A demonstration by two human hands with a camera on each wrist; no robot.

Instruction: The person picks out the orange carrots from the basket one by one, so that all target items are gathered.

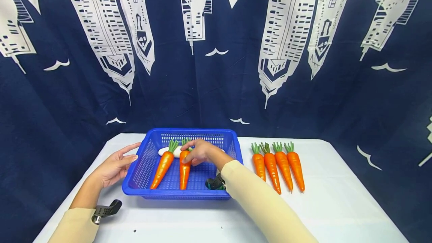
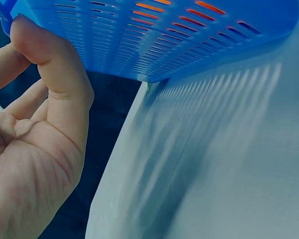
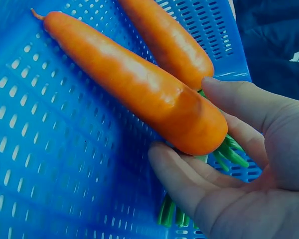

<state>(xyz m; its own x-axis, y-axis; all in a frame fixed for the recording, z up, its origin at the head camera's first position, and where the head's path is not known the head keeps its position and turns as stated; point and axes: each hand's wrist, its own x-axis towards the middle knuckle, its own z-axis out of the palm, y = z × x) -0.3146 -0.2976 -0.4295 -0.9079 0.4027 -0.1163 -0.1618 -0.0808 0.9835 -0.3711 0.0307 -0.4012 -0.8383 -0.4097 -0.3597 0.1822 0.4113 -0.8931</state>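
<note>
A blue perforated basket (image 1: 199,177) holds two orange carrots with green tops. My right hand (image 1: 201,152) is over the basket, at the crown of the right-hand carrot (image 1: 184,177). In the right wrist view, thumb and fingers straddle that carrot's (image 3: 139,82) thick end loosely, the thumb slightly apart from it. The other carrot (image 1: 163,170) leans to its left. Behind them lies a long white thing (image 1: 176,152), partly hidden. My left hand (image 1: 113,166) is at the basket's left side, fingers fairly straight, the thumb (image 2: 27,40) touching it by the rim.
Several carrots (image 1: 283,166) lie side by side on the white table (image 1: 337,198), right of the basket. A dark blue curtain (image 1: 219,85) with white buildings hangs behind. My right forearm crosses the basket's right front corner, hiding what lies there.
</note>
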